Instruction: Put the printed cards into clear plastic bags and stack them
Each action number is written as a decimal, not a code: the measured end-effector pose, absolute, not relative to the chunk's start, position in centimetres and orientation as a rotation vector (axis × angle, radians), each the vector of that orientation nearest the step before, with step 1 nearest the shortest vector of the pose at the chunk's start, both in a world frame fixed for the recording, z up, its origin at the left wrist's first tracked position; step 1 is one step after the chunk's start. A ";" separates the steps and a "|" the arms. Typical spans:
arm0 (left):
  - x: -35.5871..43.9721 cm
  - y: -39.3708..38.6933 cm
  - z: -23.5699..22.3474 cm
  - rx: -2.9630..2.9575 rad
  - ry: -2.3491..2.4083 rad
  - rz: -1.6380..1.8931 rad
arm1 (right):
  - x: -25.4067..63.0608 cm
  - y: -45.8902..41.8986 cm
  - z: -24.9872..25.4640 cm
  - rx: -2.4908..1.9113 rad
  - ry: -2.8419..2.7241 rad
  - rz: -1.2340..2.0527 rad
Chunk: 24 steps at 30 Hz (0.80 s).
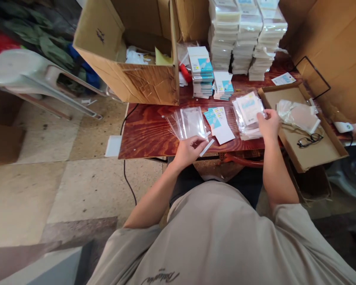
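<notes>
My left hand (191, 150) is at the table's front edge, thumb and fingers pinched together. A narrow white paper strip (207, 148) sticks out at its fingertips. Just beyond that hand lie fanned clear plastic sleeves (193, 122). Printed white-and-blue cards (221, 124) lie loosely overlapped between my two hands. My right hand (269, 123) grips the right edge of a bagged card (249, 107) on top of a small, uneven pile of bagged cards. The thumb rests on its face; the fingers behind are partly hidden.
Stacks of cards (201, 73) and tall piles of filled clear packs (246, 37) stand at the back. An open carton (148, 81) is at the back left. On the right, a shallow cardboard tray (326, 152) holds plastic bags and glasses (310, 140). A stool (26, 67) stands left.
</notes>
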<state>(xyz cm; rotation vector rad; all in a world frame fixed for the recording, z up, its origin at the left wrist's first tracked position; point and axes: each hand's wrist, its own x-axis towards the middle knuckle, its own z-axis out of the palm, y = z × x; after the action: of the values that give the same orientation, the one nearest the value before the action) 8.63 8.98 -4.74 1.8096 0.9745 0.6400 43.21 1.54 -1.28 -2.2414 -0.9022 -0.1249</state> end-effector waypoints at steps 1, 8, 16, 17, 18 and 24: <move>8.4 8.5 -4.1 1.852 1.146 0.696 | 43.6 0.9 -1.3 -2.310 -0.889 -0.215; 7.0 6.8 -4.0 1.845 1.464 0.171 | 33.5 0.5 -2.3 -2.042 -1.687 0.031; 7.5 3.8 -7.4 1.044 1.283 0.535 | 30.8 1.8 -2.1 -2.226 -1.859 0.224; 7.7 3.5 -7.2 0.937 1.259 0.560 | 31.3 1.6 -2.0 -2.209 -1.869 0.253; 7.9 3.3 -7.1 0.840 1.242 0.570 | 31.7 1.5 -1.9 -2.192 -1.882 0.280; 8.5 3.0 -5.4 0.648 1.124 0.449 | 33.1 1.1 0.2 -2.079 -2.162 0.419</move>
<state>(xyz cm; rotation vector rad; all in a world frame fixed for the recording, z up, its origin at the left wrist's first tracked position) 8.54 3.05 -5.43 0.6475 1.1236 0.4485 33.12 1.12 0.23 -2.0791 -2.1617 0.4194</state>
